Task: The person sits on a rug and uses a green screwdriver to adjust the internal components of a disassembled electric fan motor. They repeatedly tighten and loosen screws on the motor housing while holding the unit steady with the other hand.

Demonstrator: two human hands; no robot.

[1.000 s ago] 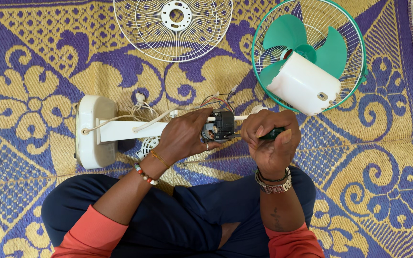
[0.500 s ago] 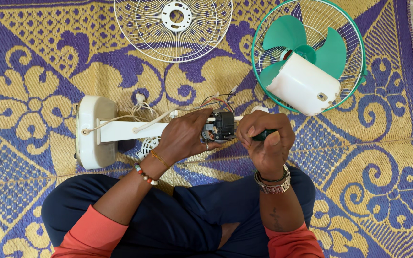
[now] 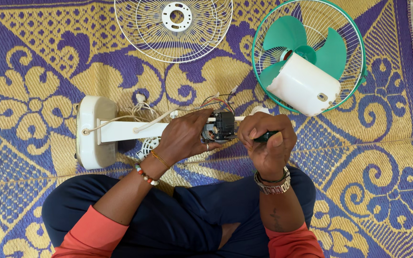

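Head view, looking straight down onto a yellow and purple woven mat (image 3: 34, 71) on the floor

Left hand (image 3: 182, 138) curled over the upper end of a white fan stand (image 3: 120, 130) lying flat on the mat, fingers wrapped around the pole just beside a black switch block (image 3: 224, 125); a beaded bracelet and a thin orange thread at the wrist

Right hand (image 3: 266, 143) closed in a fist around a dark green tool handle (image 3: 266, 137), tip aimed left toward the switch block; too hidden by the fingers to tell whether the tip touches it. Metal watch band at the wrist

Thin red, black and white wires (image 3: 218, 98) looping up out of the switch block; a white cord (image 3: 135, 119) running along the pole toward the rounded white base (image 3: 92, 131) at the left end of the stand

Small white round grille piece (image 3: 148, 145) on the mat under the pole, partly covered by the left wrist

White wire fan guard (image 3: 173, 28) lying flat at the top, well apart from the hands

Green-rimmed guard (image 3: 354, 43) at upper right with green blades (image 3: 283, 36) inside and a white motor housing (image 3: 304, 83) resting over it

Crossed legs in dark blue trousers at the bottom, orange sleeves on both arms
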